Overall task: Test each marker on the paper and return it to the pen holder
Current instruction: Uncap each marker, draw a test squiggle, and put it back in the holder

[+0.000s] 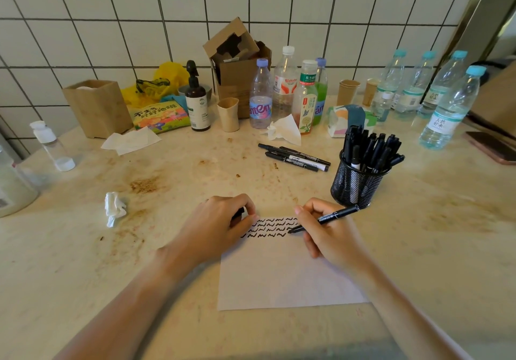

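Low in the centre of the frame, the right hand (328, 237) grips a black marker (325, 219) in a writing hold, fingers curled round its barrel. The marker's long axis runs from lower left to upper right: its tip rests at the right end of the lowest row of black squiggles on the white paper (282, 276), and its back end points up toward the black mesh pen holder (357, 183). The holder stands just above and to the right of this hand, already crowded with upright black markers, so the right hand is plainly the nearer one for the return.

The left hand (220, 225) rests on the paper's upper left corner, its fingers curled round a small dark piece, probably the marker's cap (239, 214), though most of it is hidden. Capping likely comes first: the cap lies to the left of the tip, roughly in line with the barrel.

Three more black markers (293, 157) lie flat on the counter (181, 181), above the paper and left of the holder, apparently awaiting their turn.
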